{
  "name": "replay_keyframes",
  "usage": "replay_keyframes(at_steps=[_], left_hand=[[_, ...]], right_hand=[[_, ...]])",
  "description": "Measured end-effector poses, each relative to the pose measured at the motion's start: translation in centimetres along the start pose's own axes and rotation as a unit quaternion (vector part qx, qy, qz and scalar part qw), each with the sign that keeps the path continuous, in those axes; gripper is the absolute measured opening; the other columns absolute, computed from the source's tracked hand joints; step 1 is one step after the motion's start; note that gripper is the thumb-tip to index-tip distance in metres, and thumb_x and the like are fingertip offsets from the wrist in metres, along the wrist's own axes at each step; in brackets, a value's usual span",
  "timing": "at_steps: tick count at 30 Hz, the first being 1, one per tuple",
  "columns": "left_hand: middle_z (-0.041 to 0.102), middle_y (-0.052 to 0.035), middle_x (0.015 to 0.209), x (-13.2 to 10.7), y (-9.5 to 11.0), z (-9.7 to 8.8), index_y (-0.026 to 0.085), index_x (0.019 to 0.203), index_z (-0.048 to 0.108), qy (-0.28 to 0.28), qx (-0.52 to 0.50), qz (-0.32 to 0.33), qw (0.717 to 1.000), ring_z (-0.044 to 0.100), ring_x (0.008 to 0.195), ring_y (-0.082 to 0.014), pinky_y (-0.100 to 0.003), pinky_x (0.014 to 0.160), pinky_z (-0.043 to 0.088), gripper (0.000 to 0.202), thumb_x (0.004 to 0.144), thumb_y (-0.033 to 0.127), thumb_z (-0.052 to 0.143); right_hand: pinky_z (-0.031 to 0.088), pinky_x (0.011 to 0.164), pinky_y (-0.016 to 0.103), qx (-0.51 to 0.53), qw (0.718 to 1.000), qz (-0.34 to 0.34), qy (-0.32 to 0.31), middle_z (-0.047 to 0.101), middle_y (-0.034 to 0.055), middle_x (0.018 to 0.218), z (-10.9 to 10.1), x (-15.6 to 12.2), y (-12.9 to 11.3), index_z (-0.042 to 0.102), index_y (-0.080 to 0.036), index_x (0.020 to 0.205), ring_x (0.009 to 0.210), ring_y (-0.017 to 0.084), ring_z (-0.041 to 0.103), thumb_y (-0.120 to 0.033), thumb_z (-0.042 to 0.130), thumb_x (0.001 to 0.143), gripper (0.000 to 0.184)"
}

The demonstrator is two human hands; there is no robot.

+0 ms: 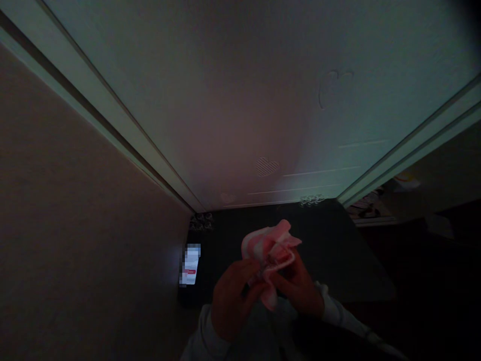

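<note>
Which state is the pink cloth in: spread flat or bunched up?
Bunched up: the pink cloth is gathered between the left hand and right hand, with folds and uneven edges sticking out.

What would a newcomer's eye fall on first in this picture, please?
A bright screen glows at the left end of the dark surface. Near the bottom centre, the left hand and right hand hold a crumpled pink-and-white cloth. Beyond them, a striped heart marks the pale panel.
</note>
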State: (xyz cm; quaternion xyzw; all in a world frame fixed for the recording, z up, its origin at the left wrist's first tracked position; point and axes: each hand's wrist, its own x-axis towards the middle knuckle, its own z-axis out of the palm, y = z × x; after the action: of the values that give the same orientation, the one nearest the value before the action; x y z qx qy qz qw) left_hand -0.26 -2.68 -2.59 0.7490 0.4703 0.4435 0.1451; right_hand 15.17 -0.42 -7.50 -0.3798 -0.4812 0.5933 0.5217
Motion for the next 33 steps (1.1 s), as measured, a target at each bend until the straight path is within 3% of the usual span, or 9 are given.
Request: replay_keyframes(at_steps=[3,9,12,18,22,28,33], left_hand=[[0.073,-0.006,0.09,-0.2,-0.2,0.0,0.023,0.103,0.063,0.0,-0.011,-0.009,1.0,0.069,0.082,-0.0204,-0.029,0.07,0.057,0.021,0.083,0.027,0.06],[0.075,-0.004,0.085,-0.4,-0.4,-0.2,0.026,0.093,0.07,-0.018,-0.093,-0.131,0.987,0.069,0.077,-0.0234,-0.032,0.069,0.055,0.023,0.07,0.025,0.073],[0.074,-0.0034,0.08,-0.2,-0.3,-0.4,0.026,0.089,0.072,-0.016,-0.137,-0.161,0.977,0.067,0.073,-0.0226,-0.031,0.068,0.053,0.02,0.069,0.023,0.073],[0.071,-0.0051,0.084,0.2,-0.3,-0.5,0.025,0.09,0.073,-0.062,-0.22,-0.172,0.958,0.064,0.074,-0.0193,-0.027,0.066,0.049,0.021,0.08,0.016,0.057],[0.069,-0.0046,0.077,0.3,-0.1,-0.5,0.024,0.082,0.074,-0.061,-0.221,-0.202,0.952,0.061,0.07,-0.0183,-0.026,0.062,0.047,0.019,0.077,0.014,0.058],[0.064,-0.0026,0.067,0.4,0.0,-0.8,0.02,0.07,0.071,-0.044,-0.256,-0.287,0.922,0.056,0.063,-0.017,-0.025,0.059,0.044,0.007,0.069,0.017,0.064],[0.061,-0.0023,0.072,-0.5,-1.0,-0.2,0.018,0.072,0.068,0.0,-0.347,-0.332,0.877,0.056,0.068,-0.0165,-0.023,0.061,0.045,0.005,0.07,0.022,0.068]], right_hand=[[0.049,0.068,0.027,0.077,0.996,0.047,-0.019,0.064,0.0007,0.087,0.2,0.1,-0.7,0.054,-0.026,0.099,0.076,0.016,0.06,-0.033,0.072,0.067,0.038],[0.048,0.062,0.027,0.185,0.965,0.18,-0.041,0.062,-0.0011,0.075,0.1,0.5,-1.7,0.055,-0.023,0.088,0.066,0.016,0.059,-0.042,0.077,0.057,0.043],[0.046,0.06,0.027,0.203,0.956,0.208,-0.041,0.06,-0.002,0.071,0.1,0.5,-1.6,0.054,-0.023,0.086,0.062,0.015,0.057,-0.044,0.078,0.055,0.044],[0.044,0.064,0.023,0.186,0.964,0.179,-0.06,0.06,-0.0039,0.078,0.4,0.6,-1.2,0.052,-0.024,0.093,0.068,0.013,0.056,-0.031,0.078,0.058,0.043],[0.043,0.058,0.022,0.146,0.977,0.15,-0.043,0.056,-0.0048,0.073,0.6,0.9,-1.3,0.052,-0.023,0.087,0.061,0.012,0.052,-0.026,0.077,0.056,0.041],[0.041,0.05,0.023,-0.001,0.996,0.082,-0.022,0.051,-0.0036,0.06,0.3,0.9,-1.7,0.05,-0.021,0.067,0.053,0.012,0.045,-0.033,0.065,0.066,0.019],[0.043,0.053,0.025,-0.136,0.988,-0.019,-0.076,0.06,0.0008,0.062,-0.7,0.9,-2.3,0.057,-0.019,0.067,0.056,0.015,0.052,-0.032,0.051,0.078,0.018]])
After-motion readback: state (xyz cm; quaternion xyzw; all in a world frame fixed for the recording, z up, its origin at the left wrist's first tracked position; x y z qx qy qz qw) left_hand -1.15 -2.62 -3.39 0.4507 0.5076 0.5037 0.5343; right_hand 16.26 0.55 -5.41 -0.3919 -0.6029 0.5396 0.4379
